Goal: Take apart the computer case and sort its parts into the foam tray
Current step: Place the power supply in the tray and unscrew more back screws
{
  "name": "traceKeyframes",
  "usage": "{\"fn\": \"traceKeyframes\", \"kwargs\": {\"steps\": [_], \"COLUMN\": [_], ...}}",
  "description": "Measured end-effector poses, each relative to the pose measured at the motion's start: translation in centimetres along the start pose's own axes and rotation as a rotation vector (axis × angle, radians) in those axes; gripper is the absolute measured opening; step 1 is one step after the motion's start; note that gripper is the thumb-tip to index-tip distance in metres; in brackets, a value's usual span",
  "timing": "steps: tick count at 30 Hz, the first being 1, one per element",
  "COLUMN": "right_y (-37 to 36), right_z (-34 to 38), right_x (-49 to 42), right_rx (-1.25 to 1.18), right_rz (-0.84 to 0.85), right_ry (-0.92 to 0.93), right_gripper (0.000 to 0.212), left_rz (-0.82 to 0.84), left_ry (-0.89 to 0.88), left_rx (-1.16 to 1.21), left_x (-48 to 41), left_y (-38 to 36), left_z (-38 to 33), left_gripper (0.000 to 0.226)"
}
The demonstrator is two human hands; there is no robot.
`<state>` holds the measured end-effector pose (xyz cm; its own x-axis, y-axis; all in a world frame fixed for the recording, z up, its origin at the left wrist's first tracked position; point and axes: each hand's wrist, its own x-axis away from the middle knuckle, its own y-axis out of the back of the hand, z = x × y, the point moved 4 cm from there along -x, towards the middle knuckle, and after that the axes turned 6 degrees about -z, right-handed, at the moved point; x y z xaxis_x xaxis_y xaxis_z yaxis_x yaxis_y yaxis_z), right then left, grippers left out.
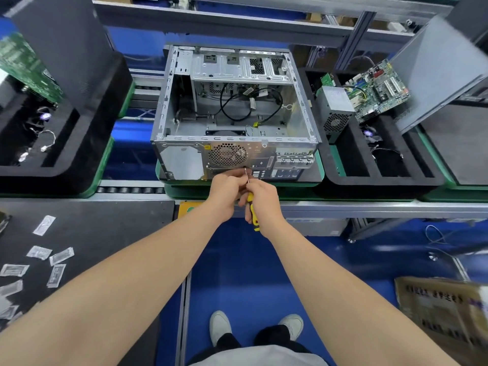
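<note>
The open metal computer case lies on a green pallet on the conveyor, its rear panel facing me, black cables loose inside. My right hand grips a yellow-and-black screwdriver, whose tip meets the rear panel just below the round fan grille. My left hand pinches the screwdriver's metal shaft near the tip. To the right stands the black foam tray, holding a grey power supply, a green motherboard and a small fan with wires.
A second black foam tray with a circuit board and wires stands at the left. Grey case panels lean at the back left and right. Several small plastic bags lie on the dark mat at my lower left. A cardboard box sits at the lower right.
</note>
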<state>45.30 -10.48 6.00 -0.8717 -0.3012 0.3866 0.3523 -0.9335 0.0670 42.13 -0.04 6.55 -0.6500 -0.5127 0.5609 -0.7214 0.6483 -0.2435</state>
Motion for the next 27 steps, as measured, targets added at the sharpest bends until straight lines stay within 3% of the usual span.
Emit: {"fn": "traceKeyframes", "kwargs": {"steps": [3,7,11,14,19,22,26,27], "right_y": [-0.3,-0.7,-1.7,-1.4,-1.4,-1.3,-1.6,-1.7], "right_z": [0.1,1.1,1.0,0.3,0.1,0.4,0.7,0.8], "right_x": [0.3,0.5,1.0,1.6,1.8,1.7,1.6,1.6], "right_rx": [-0.161,-0.050,-0.432,-0.560,-0.676,-0.684,-0.734,-0.750], "right_rz": [0.054,0.009,0.155,0.260,0.363,0.367,0.339,0.327], "right_ry": [-0.121,-0.105,-0.324,-0.377,-0.455,-0.473,-0.493,-0.493], "right_gripper": [0.031,0.028,0.026,0.030,0.027,0.030,0.033,0.033], "left_rz": [-0.013,0.013,-0.219,-0.403,-0.508,-0.319,-0.106,-0.093], "left_ry": [0.010,-0.007,-0.348,-0.509,-0.274,-0.038,0.099,0.094], "left_rx": [-0.005,-0.064,-0.410,-0.396,0.116,0.168,0.076,0.065], "left_x": [-0.1,0.1,1.0,1.3,-0.9,-3.2,-3.5,-3.7], "left_y": [0.2,0.4,2.1,4.4,6.0,4.9,3.3,3.1], "left_z": [-0.1,-0.6,-2.8,-4.4,-6.8,-7.5,-7.9,-7.9], "left_gripper": [0.012,0.013,0.016,0.023,0.018,0.043,0.076,0.075]}}
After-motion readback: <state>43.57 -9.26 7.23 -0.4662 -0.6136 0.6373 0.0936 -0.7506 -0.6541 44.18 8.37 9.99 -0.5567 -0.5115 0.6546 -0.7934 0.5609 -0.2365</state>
